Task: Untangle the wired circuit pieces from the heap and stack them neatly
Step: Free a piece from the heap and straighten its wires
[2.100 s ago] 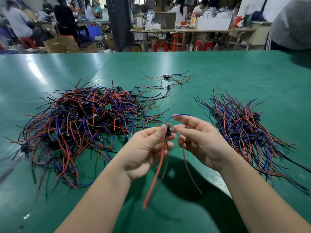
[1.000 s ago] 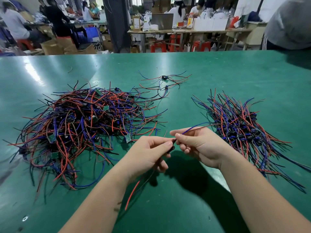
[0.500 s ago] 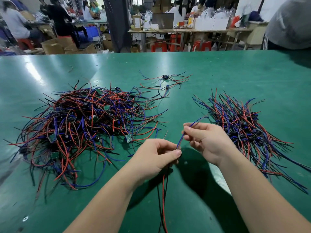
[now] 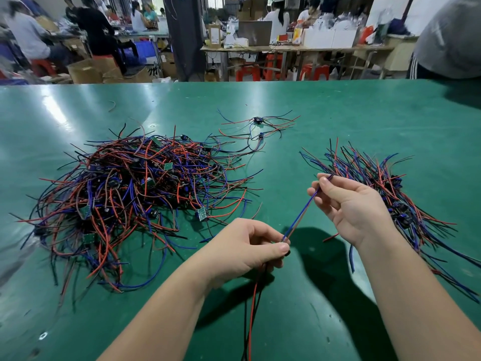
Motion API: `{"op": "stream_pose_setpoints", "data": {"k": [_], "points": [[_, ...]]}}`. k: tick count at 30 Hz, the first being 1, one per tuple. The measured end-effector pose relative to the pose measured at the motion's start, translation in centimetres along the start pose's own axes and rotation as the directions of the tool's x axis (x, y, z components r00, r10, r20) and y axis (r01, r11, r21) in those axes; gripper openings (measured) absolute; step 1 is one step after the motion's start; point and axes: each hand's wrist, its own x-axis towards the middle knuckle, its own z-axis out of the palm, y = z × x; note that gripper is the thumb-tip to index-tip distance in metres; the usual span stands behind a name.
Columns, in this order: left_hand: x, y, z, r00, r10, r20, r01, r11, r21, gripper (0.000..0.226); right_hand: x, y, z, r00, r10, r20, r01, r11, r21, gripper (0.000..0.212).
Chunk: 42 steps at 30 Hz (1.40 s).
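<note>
A big tangled heap [image 4: 135,199] of red, blue and black wires with small green boards lies at the left of the green table [image 4: 338,113]. A straightened stack of wired pieces [image 4: 374,183] lies at the right. Between them I hold one wired piece [image 4: 299,214] above the table. My left hand [image 4: 244,251] pinches it at its small body, red and black leads hanging down toward me. My right hand [image 4: 348,204] pinches the far ends of its blue and brown leads, which run taut between both hands.
Two loose wired pieces [image 4: 257,128] lie apart at the back centre of the table. A person in grey [image 4: 450,37] stands at the far right edge. Other workers, tables and red stools fill the room behind.
My hands have drawn apart: the right hand slid up and right along the blue and brown leads, pulling them straight. The red and black leads now hang below my left hand.
</note>
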Motion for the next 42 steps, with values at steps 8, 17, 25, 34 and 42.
{"op": "stream_pose_setpoints", "data": {"k": [8, 17, 25, 34, 42], "points": [[-0.3, 0.0, -0.2, 0.996, -0.026, 0.085, 0.024, 0.999, 0.025, 0.005, -0.2, -0.1, -0.1, 0.990, -0.097, -0.099, 0.092, 0.994, -0.054, 0.019], [-0.5, 1.6, -0.9, 0.990, 0.140, 0.001, -0.112, 0.795, -0.596, 0.014, -0.2, 0.9, 0.3, 0.956, 0.100, 0.277, -0.054, 0.984, -0.167, 0.018], [0.4, 1.8, 0.0, 0.893, 0.165, -0.419, -0.408, 0.690, -0.598, 0.002, -2.7, 2.7, 3.1, 0.843, 0.023, 0.537, -0.055, 0.998, 0.044, 0.031], [0.0, 0.8, 2.1, 0.632, 0.420, -0.651, -0.559, 0.829, -0.008, 0.020, -2.6, 2.0, 3.2, 0.924, 0.015, 0.381, -0.050, 0.995, 0.082, 0.017], [-0.3, 0.7, 1.7, 0.780, 0.531, -0.331, -0.539, 0.839, 0.074, 0.024, -2.3, 0.3, 2.3, 0.937, 0.062, 0.344, -0.121, 0.981, 0.152, 0.014]]}}
